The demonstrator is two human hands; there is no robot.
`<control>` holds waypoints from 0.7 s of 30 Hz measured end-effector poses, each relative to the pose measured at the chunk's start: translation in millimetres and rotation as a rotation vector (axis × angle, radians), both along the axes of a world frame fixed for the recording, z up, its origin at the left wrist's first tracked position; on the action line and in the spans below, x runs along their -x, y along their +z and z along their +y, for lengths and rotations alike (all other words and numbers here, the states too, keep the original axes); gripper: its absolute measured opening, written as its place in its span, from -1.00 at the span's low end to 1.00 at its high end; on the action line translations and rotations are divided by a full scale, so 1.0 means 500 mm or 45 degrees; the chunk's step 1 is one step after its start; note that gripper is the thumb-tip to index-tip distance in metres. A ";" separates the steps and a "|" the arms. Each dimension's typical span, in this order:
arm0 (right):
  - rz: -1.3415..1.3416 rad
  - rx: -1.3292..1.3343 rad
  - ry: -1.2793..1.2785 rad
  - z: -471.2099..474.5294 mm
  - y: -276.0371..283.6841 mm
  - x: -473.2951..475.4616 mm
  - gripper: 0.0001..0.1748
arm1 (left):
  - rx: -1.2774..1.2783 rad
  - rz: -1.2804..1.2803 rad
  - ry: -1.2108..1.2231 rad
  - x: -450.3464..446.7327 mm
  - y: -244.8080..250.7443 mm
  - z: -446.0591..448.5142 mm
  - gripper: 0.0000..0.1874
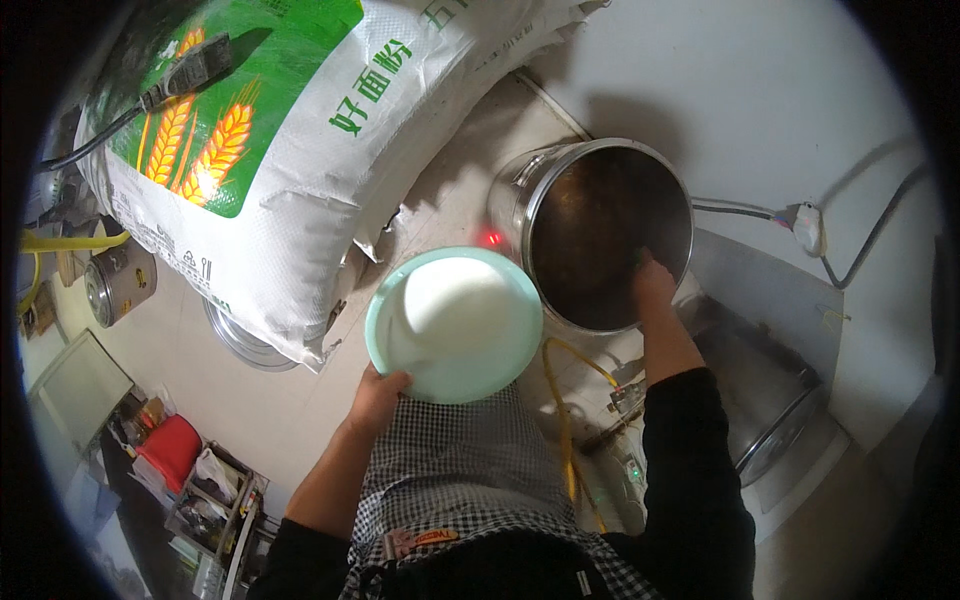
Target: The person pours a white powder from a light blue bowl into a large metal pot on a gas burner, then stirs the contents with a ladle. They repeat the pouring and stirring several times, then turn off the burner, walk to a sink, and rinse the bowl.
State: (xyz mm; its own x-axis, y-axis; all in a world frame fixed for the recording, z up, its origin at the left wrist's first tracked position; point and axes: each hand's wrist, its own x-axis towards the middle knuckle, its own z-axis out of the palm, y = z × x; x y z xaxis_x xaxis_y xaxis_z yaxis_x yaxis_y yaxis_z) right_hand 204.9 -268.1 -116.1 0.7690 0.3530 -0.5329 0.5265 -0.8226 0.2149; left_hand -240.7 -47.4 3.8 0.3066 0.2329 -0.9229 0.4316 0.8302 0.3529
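Observation:
My left hand (382, 397) grips the near-left rim of a mint-green plastic basin (379, 341), its thumb over the edge. In the basin sits a smooth white mass (457, 300); I cannot tell whether it is powder or liquid. My right hand (654, 281) reaches over the near-right rim into a tall, round stainless-steel pot (510, 195). The pot's inside is dark and brownish. My right fingers are lost in shadow, with a tiny green spot near them, so what they hold is unclear. The basin is close to the pot's left side.
Large white flour sacks (300, 195) are stacked at upper left, a black cable connector (199, 67) above them. A yellow hose (559, 397) runs below the pot. A power cord with a white inline switch (808, 229) hangs at right. Crates of goods (210, 495) stand lower left.

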 end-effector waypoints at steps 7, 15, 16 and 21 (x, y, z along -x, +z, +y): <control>0.146 0.138 -0.189 -0.105 -0.022 0.037 -0.60 | 0.057 -0.056 -0.068 0.024 0.005 -0.002 -0.49; 0.824 0.294 -0.099 -0.137 0.015 0.148 -0.86 | 0.013 -0.149 -0.178 0.038 0.036 0.009 -0.45; 0.964 0.282 -0.243 -0.119 0.029 0.160 -0.89 | 0.035 -0.124 -0.196 0.041 0.044 0.017 -0.44; 1.234 -0.229 -1.783 -0.047 0.092 0.215 -0.83 | 0.008 -0.113 -0.151 0.044 0.071 0.041 -0.43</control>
